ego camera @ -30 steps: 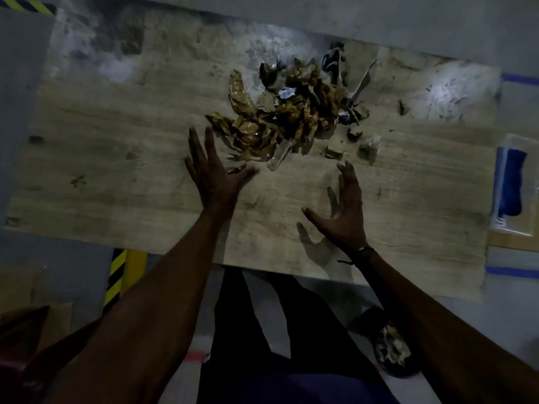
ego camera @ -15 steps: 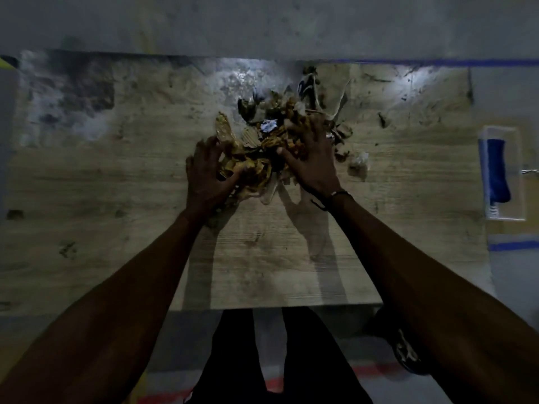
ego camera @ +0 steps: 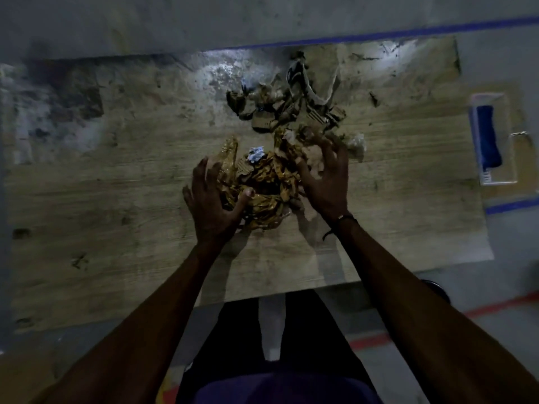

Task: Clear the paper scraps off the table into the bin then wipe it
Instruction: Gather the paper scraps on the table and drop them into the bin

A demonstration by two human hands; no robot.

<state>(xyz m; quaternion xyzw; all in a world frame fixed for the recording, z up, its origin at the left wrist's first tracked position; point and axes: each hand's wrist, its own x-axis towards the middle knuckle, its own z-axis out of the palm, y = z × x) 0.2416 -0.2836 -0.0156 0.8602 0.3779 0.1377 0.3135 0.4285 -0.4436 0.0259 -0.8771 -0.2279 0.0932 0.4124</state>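
A heap of golden-brown paper scraps point(ego camera: 262, 182) lies in the middle of the wooden table point(ego camera: 116, 199). My left hand point(ego camera: 211, 204) cups its left side, fingers and thumb curled into the scraps. My right hand point(ego camera: 326, 182) curls round its right side. A second clump of brown, black and white scraps point(ego camera: 288, 106) lies farther back, apart from my hands. One pale scrap point(ego camera: 357, 144) sits just right of my right hand. The bin's dark rim point(ego camera: 437, 290) shows under the table's near right edge.
A clear bag holding a blue cloth point(ego camera: 488, 138) lies beyond the table's right end. Blue tape lines point(ego camera: 512, 205) mark the grey floor. My legs stand at the table's near edge.
Both hands closed round the near part of the heap and dragged it toward me, splitting it from the far clump.
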